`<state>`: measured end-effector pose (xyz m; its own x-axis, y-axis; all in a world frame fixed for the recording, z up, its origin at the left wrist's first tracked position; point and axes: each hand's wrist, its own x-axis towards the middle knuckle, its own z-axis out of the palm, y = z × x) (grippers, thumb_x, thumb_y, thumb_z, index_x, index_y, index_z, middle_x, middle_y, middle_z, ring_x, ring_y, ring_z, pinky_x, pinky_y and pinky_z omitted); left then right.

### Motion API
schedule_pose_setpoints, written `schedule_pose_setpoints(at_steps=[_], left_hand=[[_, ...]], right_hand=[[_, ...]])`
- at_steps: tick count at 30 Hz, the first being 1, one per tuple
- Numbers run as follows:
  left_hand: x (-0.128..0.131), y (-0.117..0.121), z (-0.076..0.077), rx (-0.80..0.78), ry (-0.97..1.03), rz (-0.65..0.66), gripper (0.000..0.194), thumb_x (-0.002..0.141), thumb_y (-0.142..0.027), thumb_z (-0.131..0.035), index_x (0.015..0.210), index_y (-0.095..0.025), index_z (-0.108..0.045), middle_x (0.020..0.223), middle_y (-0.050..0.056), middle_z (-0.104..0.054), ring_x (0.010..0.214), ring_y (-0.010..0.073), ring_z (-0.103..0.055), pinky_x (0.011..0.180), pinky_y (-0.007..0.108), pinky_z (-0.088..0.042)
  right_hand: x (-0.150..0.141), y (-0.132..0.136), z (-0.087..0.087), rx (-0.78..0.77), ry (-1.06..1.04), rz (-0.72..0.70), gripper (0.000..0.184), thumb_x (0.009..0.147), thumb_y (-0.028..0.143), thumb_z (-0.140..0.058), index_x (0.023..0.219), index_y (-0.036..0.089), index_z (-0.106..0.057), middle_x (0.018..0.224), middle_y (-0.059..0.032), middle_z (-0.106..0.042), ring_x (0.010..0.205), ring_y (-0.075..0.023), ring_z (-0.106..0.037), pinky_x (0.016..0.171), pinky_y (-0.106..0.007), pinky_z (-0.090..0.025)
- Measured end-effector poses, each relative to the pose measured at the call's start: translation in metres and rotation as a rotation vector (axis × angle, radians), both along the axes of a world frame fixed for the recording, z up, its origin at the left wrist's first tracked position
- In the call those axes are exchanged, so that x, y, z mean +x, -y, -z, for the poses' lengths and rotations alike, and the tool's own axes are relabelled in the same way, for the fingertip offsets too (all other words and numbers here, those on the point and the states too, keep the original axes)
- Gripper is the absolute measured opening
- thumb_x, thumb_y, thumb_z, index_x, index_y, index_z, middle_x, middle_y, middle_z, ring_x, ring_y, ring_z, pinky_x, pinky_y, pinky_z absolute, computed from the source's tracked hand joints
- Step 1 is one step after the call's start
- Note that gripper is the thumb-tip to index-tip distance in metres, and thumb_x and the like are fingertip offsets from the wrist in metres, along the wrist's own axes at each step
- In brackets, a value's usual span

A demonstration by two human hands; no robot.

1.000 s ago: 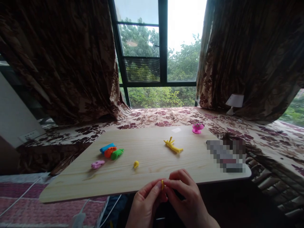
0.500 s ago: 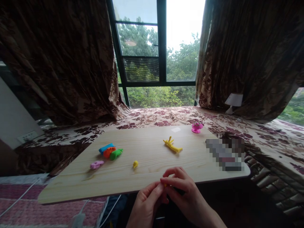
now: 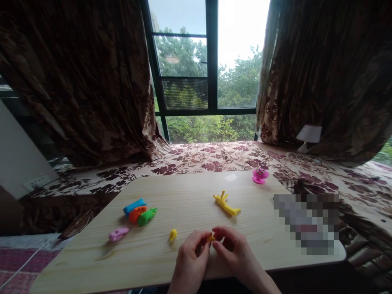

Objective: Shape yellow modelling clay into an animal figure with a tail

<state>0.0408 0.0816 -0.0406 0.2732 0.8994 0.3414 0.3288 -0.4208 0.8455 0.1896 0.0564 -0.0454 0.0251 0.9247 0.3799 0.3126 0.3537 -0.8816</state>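
Between the fingertips of both hands is a small piece of yellow modelling clay (image 3: 211, 238), partly covered by the fingers. My left hand (image 3: 193, 257) pinches it from the left, thumb and forefinger closed on it. From the other side my right hand (image 3: 232, 250) pinches the same piece. Beyond the hands lies a long yellow clay figure (image 3: 227, 205) with short branching prongs at its upper left end. A small yellow clay lump (image 3: 173, 234) rests on the table left of my left hand.
On the wooden table (image 3: 183, 192) lie blue (image 3: 135, 206), orange (image 3: 137, 214) and green clay (image 3: 147, 217) pieces, touching, with pink clay (image 3: 118, 234) nearer. A pink clay piece with green dots (image 3: 260, 175) stands far right. A pixelated object (image 3: 306, 224) lies at right. A lamp (image 3: 309, 134) stands behind.
Both hands have moved from the table's near edge to over its surface, still pinching the yellow clay, which shows more now. The camera view has tipped, so the table appears lower and larger.
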Motion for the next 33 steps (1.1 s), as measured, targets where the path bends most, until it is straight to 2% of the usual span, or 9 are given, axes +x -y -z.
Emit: schedule_pose_setpoints(at_steps=[2,4,10,14,18,20,24,28,33], left_hand=[[-0.002,-0.005,0.004,0.028,-0.018,0.032,0.018,0.081,-0.021,-0.053,0.096,-0.021,-0.063,0.091,0.003,-0.066,0.087,0.0160,-0.061,0.079,0.027,-0.050],[-0.003,-0.008,0.009,0.044,-0.016,0.058,0.016,0.082,-0.021,-0.052,0.095,-0.022,-0.062,0.089,0.003,-0.065,0.085,0.0158,-0.061,0.077,0.026,-0.050],[-0.004,-0.012,0.024,0.032,0.074,-0.004,0.012,0.079,-0.023,-0.056,0.090,-0.023,-0.059,0.081,0.001,-0.063,0.077,0.0157,-0.060,0.071,0.026,-0.050],[-0.004,-0.016,0.027,0.079,0.091,0.012,0.007,0.080,-0.022,-0.053,0.085,-0.022,-0.059,0.078,0.002,-0.061,0.075,0.0167,-0.058,0.068,0.027,-0.048],[-0.005,-0.018,0.024,0.090,0.123,0.029,0.010,0.082,-0.023,-0.050,0.088,-0.022,-0.059,0.081,0.003,-0.061,0.077,0.0168,-0.057,0.069,0.027,-0.047],[-0.005,-0.018,0.022,0.089,0.124,0.046,0.012,0.083,-0.023,-0.049,0.089,-0.023,-0.059,0.082,0.003,-0.062,0.077,0.0170,-0.057,0.069,0.027,-0.047],[-0.004,-0.014,0.013,0.059,0.102,0.025,0.014,0.083,-0.024,-0.049,0.090,-0.023,-0.061,0.084,0.004,-0.063,0.080,0.0184,-0.058,0.072,0.028,-0.048],[-0.006,-0.006,0.001,0.022,0.025,0.023,0.016,0.085,-0.024,-0.048,0.093,-0.023,-0.062,0.089,0.005,-0.063,0.086,0.0184,-0.058,0.078,0.029,-0.047],[-0.003,0.008,-0.008,0.066,0.001,-0.031,0.015,0.082,-0.022,-0.049,0.088,-0.022,-0.063,0.085,0.004,-0.063,0.083,0.0179,-0.058,0.075,0.029,-0.048]], right_hand=[[0.002,-0.003,0.002,-0.035,-0.023,-0.015,0.019,0.081,0.019,-0.057,0.099,0.021,-0.064,0.085,-0.0024,-0.066,0.073,-0.0152,-0.060,0.064,-0.024,-0.047],[0.003,-0.005,0.001,-0.044,-0.010,-0.027,0.016,0.081,0.018,-0.056,0.093,0.021,-0.066,0.086,-0.0030,-0.067,0.076,-0.0158,-0.061,0.067,-0.024,-0.047],[-0.002,-0.013,0.001,-0.076,0.035,0.013,0.012,0.077,0.012,-0.059,0.083,0.020,-0.066,0.077,-0.0015,-0.065,0.072,-0.0146,-0.061,0.065,-0.023,-0.046],[-0.005,-0.015,0.000,-0.059,0.067,0.031,0.014,0.077,0.009,-0.057,0.081,0.020,-0.065,0.076,-0.0019,-0.065,0.071,-0.0143,-0.061,0.066,-0.023,-0.046],[-0.006,-0.014,-0.005,-0.015,0.102,0.009,0.025,0.077,0.009,-0.055,0.097,0.021,-0.063,0.089,-0.0044,-0.064,0.079,-0.0155,-0.060,0.072,-0.026,-0.047],[-0.007,-0.014,-0.007,0.018,0.107,-0.009,0.030,0.075,0.008,-0.055,0.100,0.021,-0.062,0.092,-0.0053,-0.063,0.081,-0.0159,-0.060,0.070,-0.025,-0.048],[-0.008,-0.013,-0.007,0.021,0.092,-0.023,0.028,0.073,0.008,-0.054,0.096,0.021,-0.063,0.089,-0.0046,-0.060,0.077,-0.0153,-0.058,0.062,-0.022,-0.046],[-0.008,-0.009,-0.005,0.034,0.066,-0.001,0.017,0.078,0.013,-0.053,0.091,0.020,-0.063,0.080,-0.0029,-0.059,0.068,-0.0136,-0.056,0.056,-0.021,-0.044],[-0.006,-0.001,-0.006,0.087,0.038,-0.036,0.014,0.083,0.018,-0.051,0.084,0.019,-0.065,0.078,-0.0030,-0.060,0.068,-0.0137,-0.057,0.059,-0.022,-0.044]])
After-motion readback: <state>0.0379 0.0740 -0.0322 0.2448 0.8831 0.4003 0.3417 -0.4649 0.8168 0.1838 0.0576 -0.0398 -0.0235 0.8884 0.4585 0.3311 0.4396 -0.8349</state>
